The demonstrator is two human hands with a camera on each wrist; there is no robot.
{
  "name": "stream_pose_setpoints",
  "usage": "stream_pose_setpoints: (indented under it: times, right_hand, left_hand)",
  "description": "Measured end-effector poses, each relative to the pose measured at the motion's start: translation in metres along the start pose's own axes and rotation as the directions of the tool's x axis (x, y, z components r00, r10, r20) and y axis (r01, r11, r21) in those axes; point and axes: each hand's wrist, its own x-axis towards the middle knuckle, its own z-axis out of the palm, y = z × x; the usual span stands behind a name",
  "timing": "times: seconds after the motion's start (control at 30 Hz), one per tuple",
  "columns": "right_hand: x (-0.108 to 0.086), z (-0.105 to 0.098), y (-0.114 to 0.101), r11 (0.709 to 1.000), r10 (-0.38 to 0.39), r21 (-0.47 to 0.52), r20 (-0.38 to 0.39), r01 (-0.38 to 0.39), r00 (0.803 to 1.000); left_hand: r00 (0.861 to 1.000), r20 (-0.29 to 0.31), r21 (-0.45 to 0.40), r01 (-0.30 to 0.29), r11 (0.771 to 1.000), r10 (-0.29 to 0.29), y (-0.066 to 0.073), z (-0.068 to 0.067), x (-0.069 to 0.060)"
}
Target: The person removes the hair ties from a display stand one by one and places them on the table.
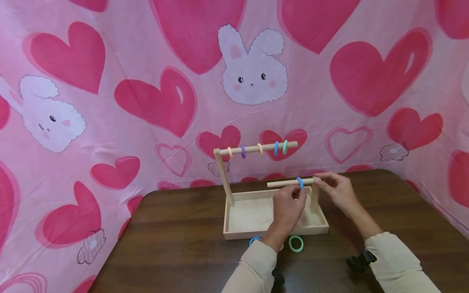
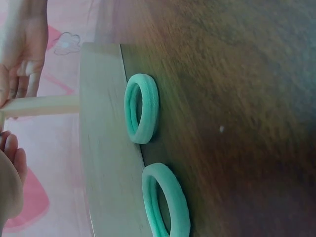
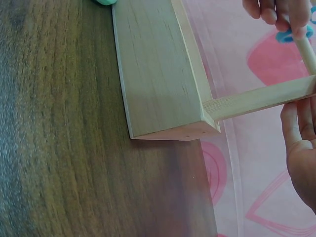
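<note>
My left hand (image 1: 289, 205) pinches a blue hair tie (image 1: 301, 183) that is looped around the lower rod (image 1: 280, 184) of a wooden stand, close to the post. At the top of that short post (image 1: 314, 199), my right hand (image 1: 338, 191) holds on with thumb and fingers. In the right wrist view the blue hair tie (image 3: 285, 36) shows under the left fingers, and the right hand (image 3: 302, 163) lies against the post (image 3: 261, 101). The upper rod (image 1: 269, 147) carries several hair ties: peach, purple (image 1: 243, 152), blue and green (image 1: 284, 147).
The stand's shallow tray base (image 1: 275, 232) sits on a brown wooden table (image 1: 176, 244). In front of it lie a green hair tie (image 1: 302, 244) and a blue one (image 1: 252, 241), partly hidden by the left wrist. Two green hair ties (image 2: 150, 111) show in the left wrist view.
</note>
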Motion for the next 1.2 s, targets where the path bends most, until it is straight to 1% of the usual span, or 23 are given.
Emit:
stream_pose_setpoints:
  times: [0.17,0.27,0.4,0.6,0.73,0.83,1.0,1.2]
  right_hand:
    - [-0.001,0.001,0.0,0.999,0.015,-0.038,-0.004,-0.015,1.0]
    - [-0.001,0.0,0.001,0.998,0.013,-0.055,-0.003,-0.013,1.0]
    - [-0.001,0.0,0.002,0.999,0.013,-0.045,-0.003,-0.013,1.0]
    - [-0.001,0.001,0.002,1.0,0.019,-0.018,-0.002,-0.019,1.0]
    - [-0.001,0.001,0.001,1.0,0.018,-0.003,0.002,-0.018,1.0]
    - [-0.001,0.001,0.001,1.0,0.019,-0.007,0.002,-0.019,1.0]
    - [0.0,0.001,0.0,0.999,0.028,-0.02,-0.004,-0.028,1.0]
    - [0.0,0.001,-0.001,0.999,0.027,-0.023,-0.007,-0.028,1.0]
  left_hand:
    - [1.0,-0.002,0.0,0.009,1.0,-0.009,-0.001,-0.003,-0.001]
    - [1.0,-0.005,-0.002,-0.003,1.0,0.003,-0.002,-0.005,-0.001]
    - [1.0,-0.012,-0.007,-0.024,1.0,0.024,-0.004,-0.007,0.0]
    - [1.0,0.0,0.009,-0.018,1.0,0.018,-0.007,-0.012,0.001]
    - [1.0,-0.005,0.014,-0.014,1.0,0.014,-0.01,-0.014,0.0]
    - [1.0,-0.018,0.026,-0.017,1.0,0.017,-0.013,-0.015,-0.001]
    - [0.999,-0.036,0.044,-0.039,0.998,0.041,-0.019,-0.019,0.0]
    - [0.997,-0.045,0.061,-0.058,0.996,0.061,-0.022,-0.023,0.0]
